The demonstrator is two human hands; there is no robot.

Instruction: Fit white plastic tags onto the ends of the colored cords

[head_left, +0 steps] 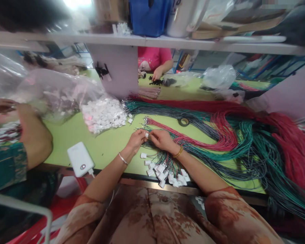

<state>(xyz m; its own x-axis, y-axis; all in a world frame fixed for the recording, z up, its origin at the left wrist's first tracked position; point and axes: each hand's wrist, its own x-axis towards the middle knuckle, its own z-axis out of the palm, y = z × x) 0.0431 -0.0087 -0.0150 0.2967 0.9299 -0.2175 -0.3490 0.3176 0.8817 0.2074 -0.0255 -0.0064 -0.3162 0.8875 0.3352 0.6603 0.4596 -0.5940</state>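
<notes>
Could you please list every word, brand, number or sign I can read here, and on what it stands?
No text is clear enough to read.
White container on the shelf: dark marks, cut off and blurred.
White power bank: round dark mark, too small to read.
Box at the back: markings too blurred.

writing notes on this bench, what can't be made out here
Head view: any wires in the white connector: too small, partly covered by left hand.
Head view: anything the right hand pinches: hidden by its fingers.
Head view: red wires: cut off at right edge.
Head view: above the pink shirt: shelf hides it.
</notes>
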